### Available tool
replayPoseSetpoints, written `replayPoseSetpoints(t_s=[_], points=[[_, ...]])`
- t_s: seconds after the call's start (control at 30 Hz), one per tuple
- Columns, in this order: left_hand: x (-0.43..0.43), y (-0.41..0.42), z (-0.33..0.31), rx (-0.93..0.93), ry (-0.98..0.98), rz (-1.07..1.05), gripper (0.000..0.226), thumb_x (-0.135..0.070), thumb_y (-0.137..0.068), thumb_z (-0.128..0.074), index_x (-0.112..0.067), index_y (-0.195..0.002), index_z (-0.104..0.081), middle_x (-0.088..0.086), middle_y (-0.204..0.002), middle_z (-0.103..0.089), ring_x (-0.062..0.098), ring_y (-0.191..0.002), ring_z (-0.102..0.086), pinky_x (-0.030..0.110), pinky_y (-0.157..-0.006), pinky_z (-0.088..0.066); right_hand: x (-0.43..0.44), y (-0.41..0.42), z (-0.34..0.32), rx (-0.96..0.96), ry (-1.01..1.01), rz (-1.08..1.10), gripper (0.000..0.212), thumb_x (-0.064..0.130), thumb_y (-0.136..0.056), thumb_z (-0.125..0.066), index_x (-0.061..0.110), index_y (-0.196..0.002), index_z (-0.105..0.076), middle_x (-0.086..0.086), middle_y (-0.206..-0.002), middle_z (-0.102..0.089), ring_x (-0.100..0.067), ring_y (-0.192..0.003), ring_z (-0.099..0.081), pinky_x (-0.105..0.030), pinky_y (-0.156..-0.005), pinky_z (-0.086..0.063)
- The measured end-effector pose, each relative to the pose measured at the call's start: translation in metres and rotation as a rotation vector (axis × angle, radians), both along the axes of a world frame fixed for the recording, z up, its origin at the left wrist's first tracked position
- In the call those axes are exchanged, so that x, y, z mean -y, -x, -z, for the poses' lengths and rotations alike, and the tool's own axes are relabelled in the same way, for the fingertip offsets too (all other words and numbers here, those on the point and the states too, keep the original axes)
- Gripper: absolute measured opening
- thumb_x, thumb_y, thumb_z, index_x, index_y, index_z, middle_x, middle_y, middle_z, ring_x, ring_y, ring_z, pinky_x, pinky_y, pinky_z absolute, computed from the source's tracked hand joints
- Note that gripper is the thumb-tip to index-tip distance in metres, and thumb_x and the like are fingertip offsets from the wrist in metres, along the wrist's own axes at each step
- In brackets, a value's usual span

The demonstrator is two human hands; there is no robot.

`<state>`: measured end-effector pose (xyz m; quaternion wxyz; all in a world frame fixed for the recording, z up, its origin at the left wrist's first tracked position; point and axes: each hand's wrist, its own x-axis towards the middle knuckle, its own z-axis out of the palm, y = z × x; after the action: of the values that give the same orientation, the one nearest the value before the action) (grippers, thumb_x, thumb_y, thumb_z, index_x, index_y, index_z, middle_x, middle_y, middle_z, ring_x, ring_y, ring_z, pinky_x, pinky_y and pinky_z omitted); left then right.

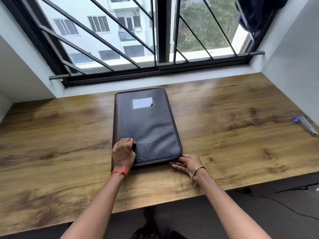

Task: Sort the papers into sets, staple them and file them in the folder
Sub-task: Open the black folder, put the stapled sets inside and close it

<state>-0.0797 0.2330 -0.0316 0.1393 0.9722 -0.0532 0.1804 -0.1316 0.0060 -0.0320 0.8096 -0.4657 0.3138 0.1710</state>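
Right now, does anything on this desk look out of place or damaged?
Nothing looks spilled or damaged. The closed folder lies slightly askew to the desk edge, with the left hand and right hand at its near corners. Its label has a red corner; unclear why.

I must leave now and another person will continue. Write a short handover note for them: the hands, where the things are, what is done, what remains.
Left hand: rests on the near left corner of the folder, fingers bent on the cover.
Right hand: touches the near right corner, fingers fairly straight.
Folder: closed, flat on the desk.
Blue and clear item, perhaps the stapler: at the desk's right edge.
Papers: none in view.
Done: nothing visible.
Left: open the folder, sort, staple, file.
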Motion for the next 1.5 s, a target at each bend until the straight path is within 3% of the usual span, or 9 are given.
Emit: replayPoseSetpoints(t_s=[0.13,0.3,0.53,0.67,0.77,0.87,1.0,1.3,1.5], points=[[0.01,-0.012,-0.01,-0.077,-0.052,-0.044,0.028,0.015,-0.046,-0.066,-0.008,-0.057,-0.054,0.009,-0.063,-0.056,0.032,-0.063,-0.059,0.034,-0.05,-0.047,0.025,-0.02,-0.008,-0.043,0.073,-0.22,0.019,-0.009,-0.09,-0.044,-0.008,-0.084,-0.062,-0.014,-0.066,-0.07,-0.023,-0.057,-0.07,-0.027,-0.055,-0.058],[0.017,-0.025,-0.01,-0.151,-0.051,-0.065,0.022,0.01,-0.049,-0.067,-0.006,-0.06,-0.058,0.013,-0.068,-0.057,0.034,-0.066,-0.058,0.035,-0.057,-0.046,0.04,-0.044,-0.012,-0.114,0.116,-0.473,0.02,-0.008,-0.092,-0.042,-0.007,-0.085,-0.061,-0.013,-0.065,-0.07,-0.021,-0.058,-0.07,-0.026,-0.052,-0.057],[0.015,-0.043,-0.006,-0.257,-0.014,-0.071,0.007,0.0,-0.066,-0.067,-0.006,-0.065,-0.064,0.013,-0.078,-0.061,0.035,-0.08,-0.056,0.041,-0.068,-0.044,0.052,-0.091,-0.02,-0.114,0.252,-0.478,0.018,-0.011,-0.087,-0.05,-0.004,-0.074,-0.059,-0.008,-0.055,-0.068,-0.015,-0.049,-0.066,-0.026,-0.047,-0.056],[0.012,-0.058,-0.007,-0.251,0.074,0.017,0.01,0.001,-0.067,-0.06,-0.007,-0.072,-0.063,0.011,-0.088,-0.06,0.034,-0.089,-0.056,0.042,-0.077,-0.044,0.049,-0.117,-0.02,-0.118,0.339,-0.522,0.015,-0.013,-0.087,-0.049,-0.006,-0.074,-0.056,-0.009,-0.051,-0.066,-0.017,-0.045,-0.065,-0.026,-0.042,-0.054],[0.012,-0.068,-0.007,-0.241,0.137,0.095,0.024,0.002,-0.069,-0.056,-0.005,-0.091,-0.063,0.011,-0.108,-0.06,0.031,-0.108,-0.054,0.045,-0.097,-0.041,0.043,-0.135,-0.018,-0.121,0.413,-0.559,0.022,-0.012,-0.088,-0.047,-0.004,-0.069,-0.055,-0.006,-0.046,-0.063,-0.013,-0.039,-0.061,-0.023,-0.038,-0.051],[0.01,-0.074,-0.007,-0.298,0.141,0.134,0.039,-0.006,-0.079,-0.054,-0.008,-0.118,-0.056,0.006,-0.135,-0.047,0.022,-0.133,-0.037,0.046,-0.115,-0.02,0.042,-0.152,-0.016,-0.12,0.461,-0.562,0.024,-0.012,-0.089,-0.046,-0.004,-0.068,-0.052,-0.006,-0.042,-0.06,-0.013,-0.035,-0.059,-0.023,-0.037,-0.05],[0.005,-0.081,-0.005,-0.306,0.135,0.169,0.044,-0.017,-0.086,-0.054,-0.015,-0.13,-0.048,0.0,-0.147,-0.035,0.013,-0.141,-0.022,0.039,-0.116,-0.008,0.042,-0.17,-0.018,-0.125,0.475,-0.565,0.024,-0.013,-0.088,-0.046,-0.004,-0.068,-0.051,-0.008,-0.042,-0.06,-0.015,-0.036,-0.06,-0.023,-0.037,-0.05],[0.004,-0.102,-0.003,-0.316,0.121,0.227,0.047,-0.033,-0.088,-0.055,-0.016,-0.131,-0.046,-0.003,-0.149,-0.031,0.01,-0.142,-0.019,0.038,-0.116,-0.004,0.036,-0.206,-0.022,-0.093,0.547,-0.547,0.028,-0.008,-0.091,-0.046,-0.002,-0.064,-0.049,-0.005,-0.035,-0.055,-0.011,-0.028,-0.054,-0.021,-0.034,-0.048],[0.008,-0.118,-0.002,-0.33,0.091,0.275,0.051,-0.042,-0.088,-0.049,-0.016,-0.132,-0.045,-0.002,-0.15,-0.03,0.01,-0.141,-0.02,0.04,-0.116,-0.004,0.037,-0.227,-0.015,-0.082,0.55,-0.541,0.013,-0.008,-0.086,-0.055,0.002,-0.078,-0.05,-0.006,-0.039,-0.059,-0.013,-0.032,-0.057,-0.022,-0.035,-0.049]])
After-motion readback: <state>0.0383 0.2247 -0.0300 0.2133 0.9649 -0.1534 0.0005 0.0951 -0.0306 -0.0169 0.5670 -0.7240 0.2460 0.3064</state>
